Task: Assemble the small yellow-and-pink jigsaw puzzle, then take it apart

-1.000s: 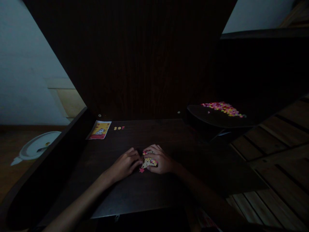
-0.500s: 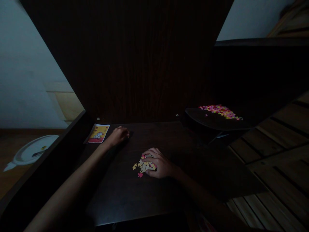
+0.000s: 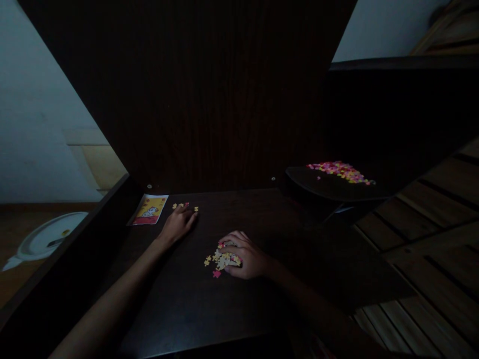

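On a dark wooden table [image 3: 209,309] my right hand [image 3: 245,257] lies curled over a small heap of yellow and pink jigsaw pieces [image 3: 219,260], fingers bent around them. My left hand [image 3: 178,224] is stretched out towards the far left, its fingers flat on the table just below a short row of loose pieces [image 3: 184,206]. A yellow and red picture card [image 3: 147,209] lies to the left of that row.
A dark round tray [image 3: 333,187] at the right holds a pile of pink and yellow pieces [image 3: 340,170]. A tall dark panel rises behind the table. A white round lid [image 3: 41,239] lies on the floor at left. Wooden slats [image 3: 430,239] run at right.
My left hand left the heap, reached to the far pieces beside the card, and has now drawn back a little, uncovering the row. The right hand stayed on the heap.
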Action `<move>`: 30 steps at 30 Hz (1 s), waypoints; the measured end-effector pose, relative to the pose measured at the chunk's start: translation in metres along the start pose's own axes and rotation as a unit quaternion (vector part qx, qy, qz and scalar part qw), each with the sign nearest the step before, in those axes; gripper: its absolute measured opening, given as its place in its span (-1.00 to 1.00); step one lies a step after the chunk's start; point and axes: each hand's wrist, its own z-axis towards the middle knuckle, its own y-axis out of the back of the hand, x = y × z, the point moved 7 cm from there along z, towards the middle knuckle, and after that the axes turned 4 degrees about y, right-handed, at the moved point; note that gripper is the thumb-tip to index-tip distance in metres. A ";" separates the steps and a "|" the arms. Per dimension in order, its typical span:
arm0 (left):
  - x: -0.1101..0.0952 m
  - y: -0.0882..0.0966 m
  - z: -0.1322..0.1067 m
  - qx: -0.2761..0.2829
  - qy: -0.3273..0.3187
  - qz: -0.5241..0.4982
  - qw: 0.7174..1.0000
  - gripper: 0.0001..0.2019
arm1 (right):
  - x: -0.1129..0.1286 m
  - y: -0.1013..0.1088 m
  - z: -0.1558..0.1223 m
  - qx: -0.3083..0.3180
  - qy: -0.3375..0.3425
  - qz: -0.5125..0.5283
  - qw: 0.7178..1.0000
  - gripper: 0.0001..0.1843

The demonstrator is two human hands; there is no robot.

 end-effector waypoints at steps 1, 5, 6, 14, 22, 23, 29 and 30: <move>-0.001 -0.001 -0.004 0.004 -0.002 0.006 1.000 -0.54 | 0.001 0.000 0.000 0.001 -0.001 0.000 1.000 -0.47; -0.001 -0.002 -0.009 0.012 -0.011 0.028 0.999 -0.53 | 0.001 0.001 0.001 0.006 -0.005 0.000 1.000 -0.48; -0.001 -0.002 -0.009 0.013 -0.014 0.033 0.999 -0.53 | 0.001 0.001 0.001 0.005 -0.003 0.000 1.000 -0.48; 0.001 -0.007 0.002 0.014 -0.022 0.077 0.997 -0.50 | 0.000 0.001 0.001 0.000 -0.001 -0.007 1.000 -0.48; 0.006 -0.007 0.007 0.011 -0.013 0.115 0.993 -0.49 | 0.002 0.003 0.001 0.003 0.000 0.003 1.000 -0.49; 0.006 -0.007 0.007 0.012 -0.014 0.118 0.993 -0.50 | 0.002 0.003 0.001 0.002 0.000 0.003 1.000 -0.50; 0.006 -0.008 0.006 0.015 -0.014 0.129 0.991 -0.50 | 0.002 0.003 0.001 -0.005 0.005 -0.002 1.000 -0.54; 0.006 -0.008 0.006 0.016 -0.013 0.131 0.991 -0.50 | 0.002 0.003 0.001 -0.005 0.006 -0.003 1.000 -0.54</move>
